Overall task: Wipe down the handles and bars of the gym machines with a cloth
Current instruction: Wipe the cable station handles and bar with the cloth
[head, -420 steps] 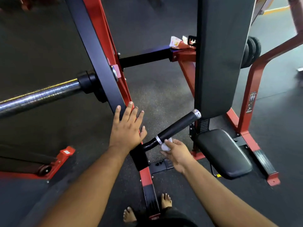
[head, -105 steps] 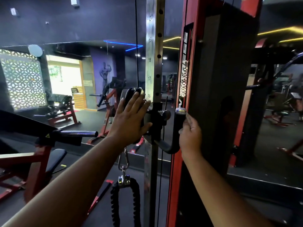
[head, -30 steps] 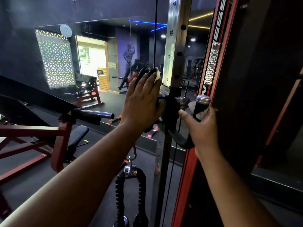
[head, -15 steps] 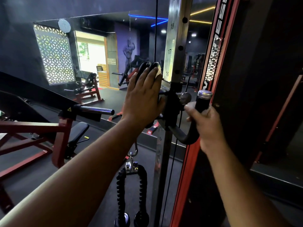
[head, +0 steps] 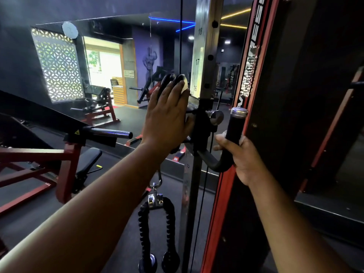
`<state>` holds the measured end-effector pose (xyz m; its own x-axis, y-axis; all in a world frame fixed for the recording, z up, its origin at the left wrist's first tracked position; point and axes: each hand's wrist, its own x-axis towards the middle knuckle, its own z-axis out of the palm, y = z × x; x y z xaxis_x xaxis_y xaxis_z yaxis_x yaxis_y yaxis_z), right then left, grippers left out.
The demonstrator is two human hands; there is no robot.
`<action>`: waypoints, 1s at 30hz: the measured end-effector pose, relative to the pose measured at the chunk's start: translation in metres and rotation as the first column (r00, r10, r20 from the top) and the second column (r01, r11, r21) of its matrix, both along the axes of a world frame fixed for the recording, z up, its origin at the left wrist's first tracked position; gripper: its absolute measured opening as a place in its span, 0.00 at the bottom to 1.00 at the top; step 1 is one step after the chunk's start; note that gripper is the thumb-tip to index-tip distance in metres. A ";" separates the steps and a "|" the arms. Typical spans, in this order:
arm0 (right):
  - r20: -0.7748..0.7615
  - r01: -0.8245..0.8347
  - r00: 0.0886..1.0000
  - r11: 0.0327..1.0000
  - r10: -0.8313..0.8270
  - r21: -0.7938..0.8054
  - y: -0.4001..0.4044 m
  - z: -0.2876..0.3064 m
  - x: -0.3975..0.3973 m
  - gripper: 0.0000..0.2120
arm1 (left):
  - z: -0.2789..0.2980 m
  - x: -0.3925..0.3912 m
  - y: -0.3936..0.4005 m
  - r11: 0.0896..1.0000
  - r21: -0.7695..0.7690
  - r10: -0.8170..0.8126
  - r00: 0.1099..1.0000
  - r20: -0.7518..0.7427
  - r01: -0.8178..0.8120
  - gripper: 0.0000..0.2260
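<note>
Gripping the upright handle point(head: 235, 125), right hand point(head: 243, 158) fingers clamped low; left hand point(head: 167, 119) fingers flat, braced. Next, judged: rub above the fingers.

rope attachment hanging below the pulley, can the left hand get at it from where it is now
Probably yes. The rope attachment hangs in open air just below the left hand, which lies flat on the black pulley with straight fingers, pressing a bit of white cloth. Nothing blocks a drop down.

Two hands point(head: 167, 119) point(head: 243, 154), one handle point(head: 234, 131), one rope attachment point(head: 157, 229), one numbered upright point(head: 202, 56).
</note>
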<state>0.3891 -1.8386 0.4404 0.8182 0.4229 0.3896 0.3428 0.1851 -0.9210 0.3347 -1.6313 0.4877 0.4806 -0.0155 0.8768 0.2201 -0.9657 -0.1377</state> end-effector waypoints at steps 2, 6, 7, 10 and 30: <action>-0.003 -0.072 0.997 0.997 0.072 -0.017 -0.007 -0.001 -0.001 0.07 | -0.002 -0.001 0.001 1.000 -0.008 -0.009 1.000 0.009 0.009 0.28; -0.059 0.183 0.982 0.983 -0.182 0.024 0.012 -0.034 -0.023 0.42 | -0.003 -0.002 0.002 1.000 0.006 -0.005 1.000 -0.002 0.005 0.29; -0.051 0.238 0.970 0.971 -0.236 0.019 0.020 -0.041 -0.028 0.48 | -0.002 -0.002 0.002 1.000 0.008 -0.003 1.000 -0.009 0.003 0.29; -0.022 0.331 0.943 0.944 -0.331 -0.010 0.028 -0.042 -0.021 0.41 | 0.001 -0.003 0.001 1.000 0.004 -0.010 1.000 -0.007 0.010 0.30; -0.079 0.112 0.992 0.985 -0.102 0.131 0.007 -0.044 -0.011 0.15 | -0.002 -0.004 0.001 1.000 -0.005 -0.018 1.000 0.000 0.018 0.28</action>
<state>0.3780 -1.8316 0.3964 0.8837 0.2791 0.3757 0.3012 0.2750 -0.9130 0.3305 -1.6299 0.4861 0.4803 -0.0201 0.8769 0.2025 -0.9702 -0.1331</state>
